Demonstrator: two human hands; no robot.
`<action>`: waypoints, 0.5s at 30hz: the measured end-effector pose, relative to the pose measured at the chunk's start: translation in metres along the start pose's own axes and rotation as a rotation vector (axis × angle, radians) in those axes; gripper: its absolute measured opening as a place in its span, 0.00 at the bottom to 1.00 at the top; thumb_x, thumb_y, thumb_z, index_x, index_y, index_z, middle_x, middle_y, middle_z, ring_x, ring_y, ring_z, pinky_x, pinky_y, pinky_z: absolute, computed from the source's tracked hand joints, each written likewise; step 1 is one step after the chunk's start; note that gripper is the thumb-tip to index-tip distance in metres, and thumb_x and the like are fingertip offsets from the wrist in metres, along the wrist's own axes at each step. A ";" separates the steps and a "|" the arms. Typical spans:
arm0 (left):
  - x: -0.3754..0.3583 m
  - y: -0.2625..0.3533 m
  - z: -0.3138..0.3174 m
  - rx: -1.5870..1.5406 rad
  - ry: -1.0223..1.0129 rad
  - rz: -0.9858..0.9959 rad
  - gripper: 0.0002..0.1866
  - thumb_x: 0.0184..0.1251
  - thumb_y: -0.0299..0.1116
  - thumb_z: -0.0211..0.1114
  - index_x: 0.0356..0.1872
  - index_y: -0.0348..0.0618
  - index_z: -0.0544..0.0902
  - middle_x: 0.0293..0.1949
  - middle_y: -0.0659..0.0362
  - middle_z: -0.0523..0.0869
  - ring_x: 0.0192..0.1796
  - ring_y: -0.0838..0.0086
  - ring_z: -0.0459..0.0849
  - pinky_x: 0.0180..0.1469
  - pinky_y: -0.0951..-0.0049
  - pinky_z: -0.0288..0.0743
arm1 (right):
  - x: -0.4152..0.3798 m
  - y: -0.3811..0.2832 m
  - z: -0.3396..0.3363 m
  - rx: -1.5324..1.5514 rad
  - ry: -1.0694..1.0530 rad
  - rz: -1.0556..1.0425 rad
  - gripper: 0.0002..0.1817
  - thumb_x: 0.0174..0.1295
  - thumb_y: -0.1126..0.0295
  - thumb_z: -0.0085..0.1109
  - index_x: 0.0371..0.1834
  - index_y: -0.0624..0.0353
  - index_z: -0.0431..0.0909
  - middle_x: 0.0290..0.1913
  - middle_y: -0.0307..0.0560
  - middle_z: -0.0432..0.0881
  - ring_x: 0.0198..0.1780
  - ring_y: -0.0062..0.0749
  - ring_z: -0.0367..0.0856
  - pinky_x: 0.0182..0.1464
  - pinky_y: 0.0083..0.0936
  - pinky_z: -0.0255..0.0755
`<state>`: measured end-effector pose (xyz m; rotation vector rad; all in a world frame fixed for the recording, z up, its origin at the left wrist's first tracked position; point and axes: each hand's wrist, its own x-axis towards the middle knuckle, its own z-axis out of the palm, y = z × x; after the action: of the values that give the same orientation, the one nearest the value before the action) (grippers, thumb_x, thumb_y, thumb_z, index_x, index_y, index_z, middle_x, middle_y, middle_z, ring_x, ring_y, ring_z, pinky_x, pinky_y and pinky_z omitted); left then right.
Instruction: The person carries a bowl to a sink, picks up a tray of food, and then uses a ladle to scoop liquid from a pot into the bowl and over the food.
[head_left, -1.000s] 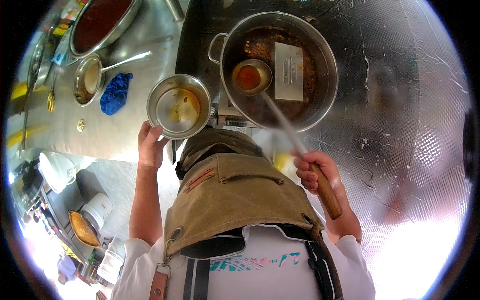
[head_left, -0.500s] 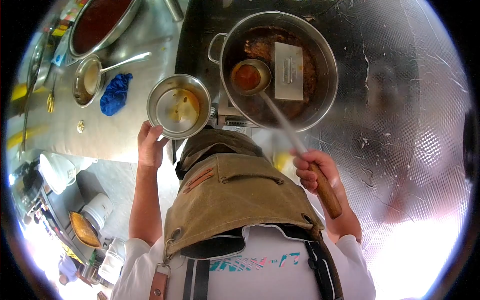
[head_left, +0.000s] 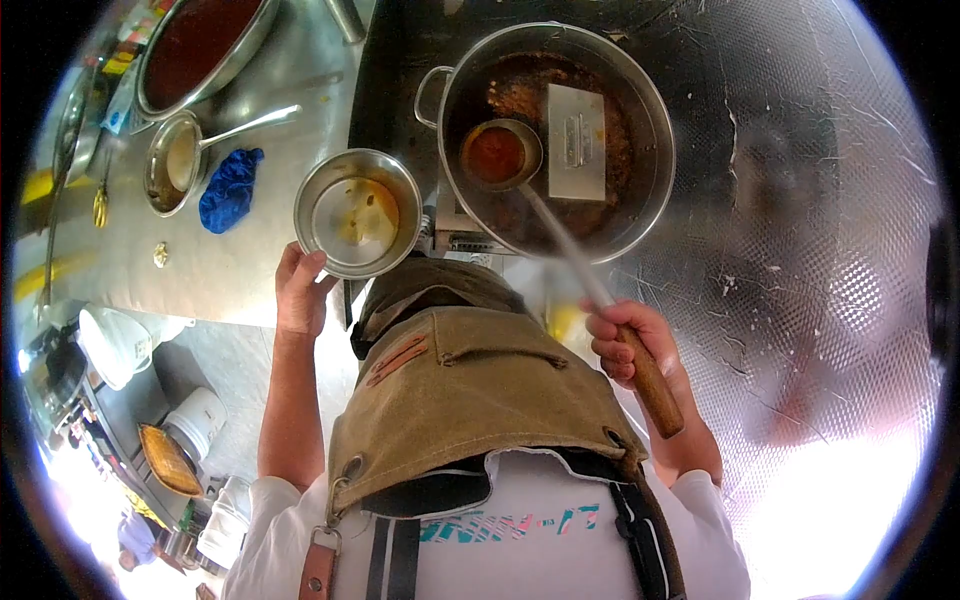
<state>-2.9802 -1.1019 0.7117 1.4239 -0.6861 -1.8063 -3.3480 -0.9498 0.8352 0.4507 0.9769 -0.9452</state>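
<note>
Over the big steel pot on the dark stove, the ladle hangs with its cup full of red-orange sauce, just left of the flat metal block lying inside the pot. The right hand is clenched around the ladle's wooden grip, near the pot's front rim. Just left of the pot, the left hand grasps the near edge of a small steel bowl smeared with a little sauce. Farther left of the pot, on the steel counter, lie a blue cloth, a saucepan and a wide pan of red sauce
</note>
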 end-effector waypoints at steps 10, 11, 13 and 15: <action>0.000 0.000 0.002 -0.004 0.007 0.003 0.23 0.52 0.39 0.65 0.46 0.39 0.69 0.44 0.54 0.75 0.50 0.66 0.73 0.57 0.54 0.65 | 0.001 0.001 -0.005 0.056 -0.066 0.011 0.17 0.64 0.70 0.42 0.52 0.70 0.66 0.25 0.41 0.66 0.15 0.20 0.65 0.10 0.18 0.67; 0.000 -0.001 0.002 -0.006 -0.002 0.003 0.22 0.52 0.38 0.65 0.46 0.39 0.69 0.43 0.54 0.75 0.49 0.66 0.73 0.57 0.56 0.66 | 0.001 0.000 -0.007 0.057 -0.061 0.027 0.17 0.62 0.69 0.43 0.52 0.68 0.67 0.25 0.41 0.66 0.14 0.20 0.64 0.10 0.18 0.64; 0.001 -0.001 0.001 -0.014 -0.016 0.006 0.21 0.53 0.36 0.64 0.45 0.39 0.69 0.43 0.54 0.76 0.48 0.67 0.74 0.55 0.59 0.67 | 0.001 0.000 -0.009 0.077 -0.079 0.046 0.18 0.61 0.68 0.45 0.52 0.65 0.67 0.25 0.40 0.66 0.14 0.20 0.63 0.09 0.18 0.62; -0.001 0.002 0.005 0.001 -0.012 0.003 0.20 0.53 0.35 0.65 0.45 0.40 0.70 0.42 0.55 0.76 0.46 0.69 0.75 0.53 0.62 0.69 | -0.002 0.001 -0.012 0.115 -0.125 0.053 0.18 0.61 0.68 0.45 0.53 0.65 0.67 0.25 0.40 0.66 0.15 0.20 0.63 0.09 0.18 0.62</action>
<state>-2.9845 -1.1019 0.7150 1.4128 -0.6949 -1.8143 -3.3534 -0.9395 0.8308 0.5056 0.7968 -0.9734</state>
